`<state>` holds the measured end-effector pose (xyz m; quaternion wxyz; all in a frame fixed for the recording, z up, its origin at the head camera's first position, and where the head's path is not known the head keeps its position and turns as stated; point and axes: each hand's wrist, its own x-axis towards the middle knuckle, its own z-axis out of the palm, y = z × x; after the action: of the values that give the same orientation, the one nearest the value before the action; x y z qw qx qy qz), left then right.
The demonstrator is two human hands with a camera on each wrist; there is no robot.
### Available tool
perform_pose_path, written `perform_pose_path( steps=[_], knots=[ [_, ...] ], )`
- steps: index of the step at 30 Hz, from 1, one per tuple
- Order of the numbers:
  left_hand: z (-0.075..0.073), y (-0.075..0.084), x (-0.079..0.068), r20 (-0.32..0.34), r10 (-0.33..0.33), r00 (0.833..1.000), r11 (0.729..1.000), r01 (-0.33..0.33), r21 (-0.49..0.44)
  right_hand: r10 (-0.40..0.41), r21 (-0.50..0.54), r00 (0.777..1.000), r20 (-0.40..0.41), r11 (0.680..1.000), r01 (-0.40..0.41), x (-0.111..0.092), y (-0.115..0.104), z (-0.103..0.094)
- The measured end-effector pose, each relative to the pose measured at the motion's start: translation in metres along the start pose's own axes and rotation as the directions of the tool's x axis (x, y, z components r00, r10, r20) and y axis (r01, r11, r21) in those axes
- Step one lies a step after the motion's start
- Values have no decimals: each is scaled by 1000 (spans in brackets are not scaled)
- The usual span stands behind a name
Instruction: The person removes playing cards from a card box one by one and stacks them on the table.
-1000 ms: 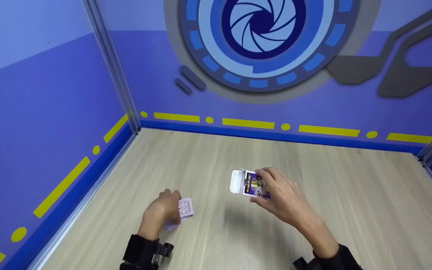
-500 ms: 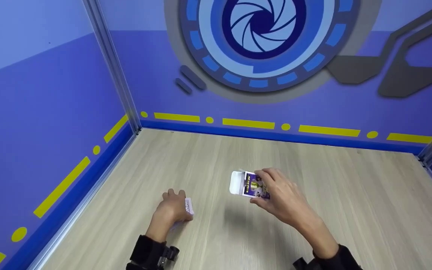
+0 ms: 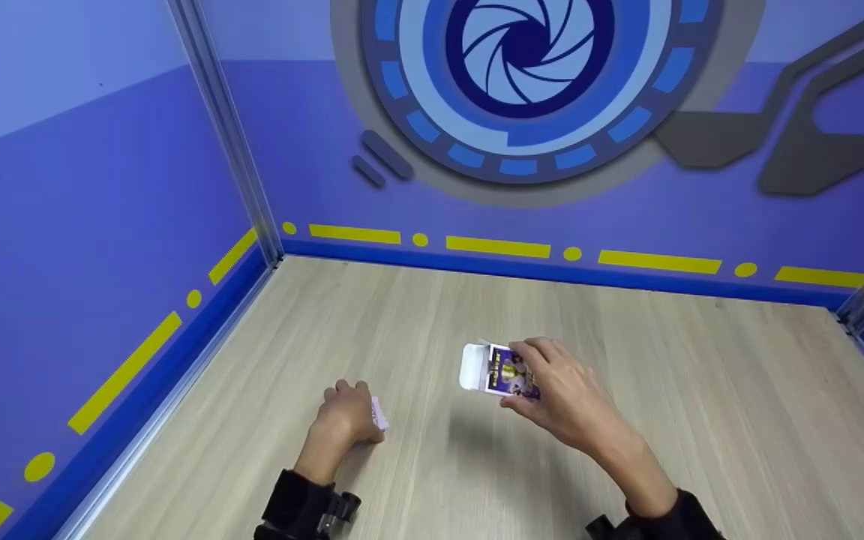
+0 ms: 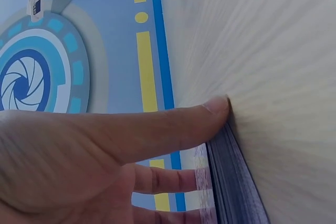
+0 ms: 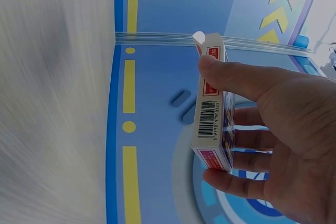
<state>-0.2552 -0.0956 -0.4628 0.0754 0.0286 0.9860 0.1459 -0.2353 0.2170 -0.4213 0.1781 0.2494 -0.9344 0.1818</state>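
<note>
On the left part of the table, my left hand (image 3: 346,414) grips a deck of playing cards (image 3: 379,415), mostly hidden beneath the palm. The left wrist view shows the thumb at one edge of the stacked cards (image 4: 235,187) and fingers at the opposite side. Above the middle of the table, my right hand (image 3: 571,386) holds a small card box (image 3: 508,373) between thumb and fingers. Its white end flap (image 3: 472,366) stands open, pointing left toward the deck. A barcode side of the box (image 5: 208,120) faces the right wrist camera.
A light wood-grain table (image 3: 627,337) lies under both hands. Blue printed panels (image 3: 117,247) with yellow dashes stand along its left and back edges, and a metal post (image 3: 226,127) marks the corner. Black straps with cameras (image 3: 304,502) sit on both wrists.
The left hand has shifted right over the cards, which were more spread and visible, and now covers most of the squarer deck. My right hand and the box have barely moved.
</note>
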Motion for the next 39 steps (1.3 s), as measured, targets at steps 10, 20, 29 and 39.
perform_pose_path(
  steps=[10, 20, 29, 39],
  knots=[
    [0, 2, -1, -9, -18, 1000, 999, 18, -27, 1, -2, 1000, 2, 1000, -1, -1, 1, -1],
    [0, 2, 0, -9, -34, 999, 999, 34, -25, -1, -8, 1000, 8, 1000, 1, -1, 0, -1],
    [-4, 4, 0, -22, -45, 999, 999, 45, -28, -13, 3, 1000, -2, 1000, 13, -1, 1, 0],
    [-21, 38, -9, -608, 169, 776, 953, -285, -98, -8, 3, 1000, 5, 1000, 8, -1, -2, 3]
  ],
)
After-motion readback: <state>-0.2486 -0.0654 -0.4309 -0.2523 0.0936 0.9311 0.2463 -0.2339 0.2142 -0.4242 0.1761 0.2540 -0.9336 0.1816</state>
